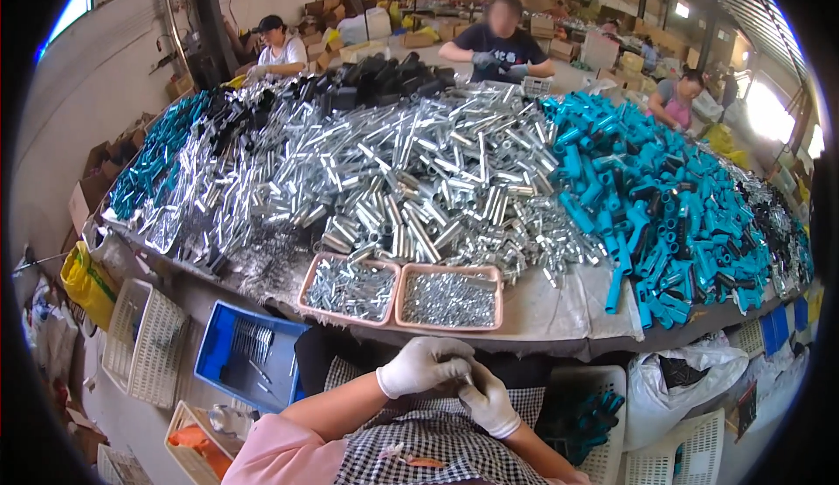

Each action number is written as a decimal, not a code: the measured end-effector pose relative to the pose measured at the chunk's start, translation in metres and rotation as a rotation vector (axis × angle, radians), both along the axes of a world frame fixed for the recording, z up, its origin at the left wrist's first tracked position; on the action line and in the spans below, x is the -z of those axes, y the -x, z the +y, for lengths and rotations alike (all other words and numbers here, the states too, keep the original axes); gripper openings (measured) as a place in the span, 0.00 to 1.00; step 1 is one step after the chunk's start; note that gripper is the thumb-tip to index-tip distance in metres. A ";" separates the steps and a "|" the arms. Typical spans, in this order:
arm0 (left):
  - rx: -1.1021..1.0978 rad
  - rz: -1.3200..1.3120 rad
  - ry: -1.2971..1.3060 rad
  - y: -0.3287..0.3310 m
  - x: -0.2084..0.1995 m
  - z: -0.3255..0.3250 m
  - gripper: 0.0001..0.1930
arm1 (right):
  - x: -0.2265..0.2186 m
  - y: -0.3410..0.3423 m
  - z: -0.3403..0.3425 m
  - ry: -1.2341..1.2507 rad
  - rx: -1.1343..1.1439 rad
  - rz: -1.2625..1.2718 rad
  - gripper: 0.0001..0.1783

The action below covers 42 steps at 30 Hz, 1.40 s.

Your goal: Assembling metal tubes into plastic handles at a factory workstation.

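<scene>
White gloves cover both of my hands, which meet above my lap at the table's front edge. My left hand [423,368] is closed, its fingers pointing right. Against it, my right hand [491,405] is closed too, its thumb and fingers pinched together. A small greyish piece shows between the fingertips, too little of it to name. Just beyond the hands stand two pink trays of small metal parts, a left tray [382,320] with pin-like pieces and a right tray [401,320] with finer ones. Behind them rises a heap of silvery metal tubes [411,170].
Teal plastic parts [651,197] are heaped at the right, black parts [376,83] at the back. Below the table stand a blue crate [207,358], white baskets [131,354] and a white sack [642,380]. Several people work around the table's far side.
</scene>
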<state>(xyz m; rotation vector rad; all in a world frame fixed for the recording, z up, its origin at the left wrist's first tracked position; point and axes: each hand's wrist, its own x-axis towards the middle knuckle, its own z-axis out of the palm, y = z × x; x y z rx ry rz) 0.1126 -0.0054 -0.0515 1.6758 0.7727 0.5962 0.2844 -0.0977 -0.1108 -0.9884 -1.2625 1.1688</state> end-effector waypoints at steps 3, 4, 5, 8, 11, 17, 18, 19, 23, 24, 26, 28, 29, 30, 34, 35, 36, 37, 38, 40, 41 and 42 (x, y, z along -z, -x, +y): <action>-0.236 0.224 -0.650 -0.012 -0.011 0.021 0.19 | -0.022 -0.035 -0.006 0.473 0.049 0.400 0.25; -0.275 0.355 -0.751 -0.017 -0.009 0.033 0.20 | -0.030 -0.049 0.001 0.470 0.132 0.497 0.22; -0.217 0.505 -0.829 -0.019 -0.009 0.043 0.20 | -0.023 -0.071 0.015 0.645 0.253 0.767 0.23; 0.011 0.694 -0.880 -0.025 0.009 0.060 0.20 | -0.039 -0.105 0.025 0.574 0.400 1.094 0.17; 0.079 0.783 -0.847 -0.039 0.025 0.070 0.23 | -0.056 -0.086 -0.005 0.640 0.313 0.774 0.20; 0.014 0.624 -0.859 -0.023 0.005 0.078 0.21 | -0.057 -0.082 -0.016 0.540 0.108 0.307 0.27; -0.017 0.583 -0.862 -0.018 0.013 0.077 0.23 | -0.053 -0.084 -0.015 0.528 0.105 0.312 0.28; -0.013 0.577 -0.783 -0.018 0.018 0.077 0.24 | -0.046 -0.085 -0.012 0.497 0.115 0.424 0.26; -0.056 0.537 -0.608 -0.016 0.021 0.075 0.28 | -0.053 -0.084 -0.017 0.474 0.165 0.398 0.24; -0.097 0.479 -0.598 -0.014 0.027 0.074 0.26 | -0.051 -0.087 -0.019 0.440 0.153 0.328 0.24; -0.172 0.333 -0.748 -0.001 0.038 0.086 0.23 | -0.050 -0.085 -0.016 0.407 0.154 0.241 0.22; -0.155 0.287 -0.741 0.004 0.009 0.084 0.17 | -0.057 -0.084 -0.012 0.385 0.174 -0.029 0.21; -0.127 0.248 -0.714 0.010 -0.006 0.079 0.16 | -0.061 -0.080 -0.011 0.363 0.230 -0.127 0.18; -0.079 0.227 -0.667 0.019 -0.016 0.071 0.15 | -0.069 -0.075 -0.008 0.364 0.207 -0.134 0.18; 0.289 0.193 -0.660 0.038 -0.021 0.038 0.19 | -0.082 -0.053 0.008 -0.229 0.103 -0.696 0.12; 0.335 0.135 -0.665 0.042 -0.016 0.032 0.20 | -0.088 -0.043 0.013 -0.329 0.028 -0.805 0.11; 0.387 0.244 -0.619 0.042 -0.016 0.024 0.20 | -0.086 -0.033 0.017 -0.372 -0.016 -0.804 0.11; 0.385 0.202 -0.631 0.043 -0.013 0.015 0.18 | -0.086 -0.022 0.019 -0.413 -0.061 -0.816 0.11; 0.386 0.245 -0.610 0.047 -0.012 0.006 0.17 | -0.087 -0.011 0.021 -0.453 -0.105 -0.827 0.10; 0.345 0.262 -0.639 0.057 -0.010 -0.005 0.15 | -0.078 0.004 0.022 -0.458 -0.146 -0.830 0.23; 0.323 0.279 -0.707 0.063 -0.004 -0.010 0.15 | -0.078 0.010 0.020 -0.414 -0.152 -0.819 0.29; 0.300 0.297 -0.770 0.069 0.001 -0.015 0.16 | -0.081 0.017 0.018 -0.230 -0.216 -0.744 0.41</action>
